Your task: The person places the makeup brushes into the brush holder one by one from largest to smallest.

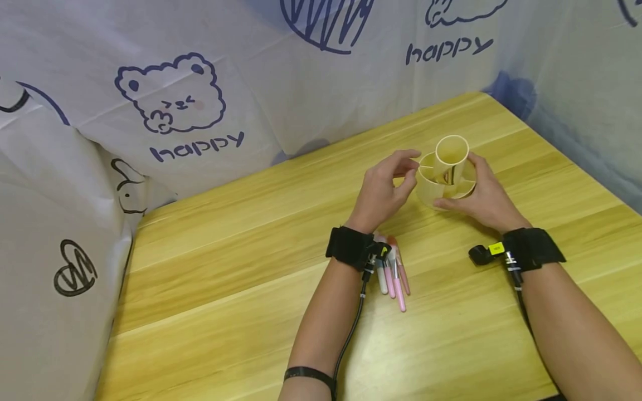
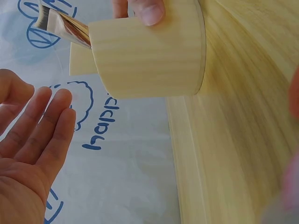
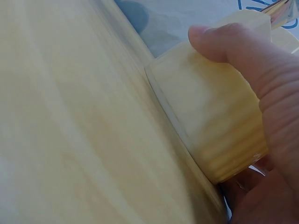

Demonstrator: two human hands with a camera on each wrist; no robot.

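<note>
A cream brush holder [image 1: 429, 192], rounded with divided compartments and a taller tube [image 1: 452, 149] at its back, stands on the table. My right hand [image 1: 489, 197] grips its right side, the thumb [image 3: 229, 42] lying along the near wall. Left of the rim is my left hand [image 1: 383, 189], holding nothing, its fingers loosely bent; the left wrist view shows these fingers [image 2: 53, 126] apart from the wall. Makeup brush heads [image 2: 67, 28] stick out of the holder. Several makeup brushes with pink and white handles [image 1: 398, 287] lie on the table beside my left wrist, partly hidden by it.
The wood-grain table [image 1: 225, 289] reaches back to a white cloth [image 1: 261, 83] with blue drawings, which hangs behind it and on both sides. Black bands [image 1: 534, 248] with small cameras and cables sit on both wrists.
</note>
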